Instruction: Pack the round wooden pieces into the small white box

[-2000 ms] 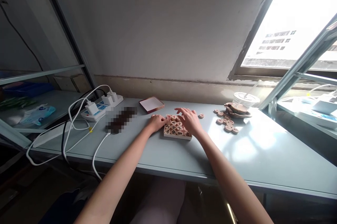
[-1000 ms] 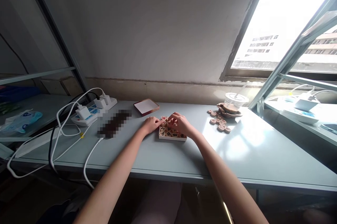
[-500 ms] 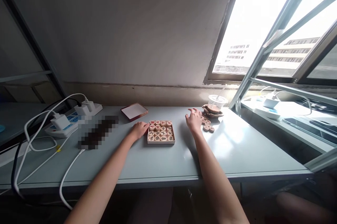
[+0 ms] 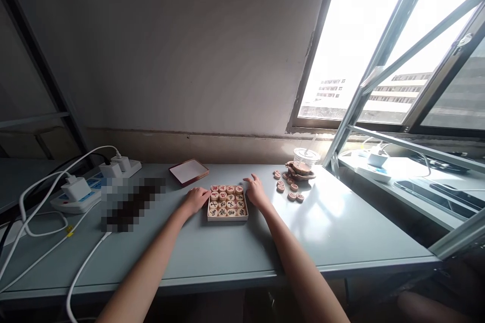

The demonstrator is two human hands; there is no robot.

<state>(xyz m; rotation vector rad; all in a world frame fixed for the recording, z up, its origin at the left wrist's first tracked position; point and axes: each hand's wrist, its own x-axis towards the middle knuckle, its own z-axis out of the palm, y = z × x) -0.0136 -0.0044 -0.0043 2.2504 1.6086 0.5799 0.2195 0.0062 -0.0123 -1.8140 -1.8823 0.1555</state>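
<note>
A shallow white box (image 4: 227, 219) filled with rows of round wooden Chinese chess pieces (image 4: 231, 204), some marked in red and others in black, lies on the desk before me. My left hand (image 4: 195, 199) is at the box's left side, its fingers closed against the edge. Beside the upper right corner is my right hand (image 4: 255, 191), fingers apart and partly bent, with no piece visible in it. Farther right, several loose chess pieces (image 4: 293, 187) lie on the desk in front of a brown carved stand (image 4: 301, 173).
Behind the box, to the left, lies the box lid (image 4: 189, 172), pale inside up. A clear plastic cup (image 4: 306, 157) with a straw is at the brown stand. Power strips with white plugs (image 4: 76, 189) and cables occupy the desk's left side. A metal frame (image 4: 346, 126) rises on the right.
My right hand has moved left from the loose pieces to the box's right side, leaving those pieces uncovered. My left hand stays at the box. The camera view has shifted slightly.
</note>
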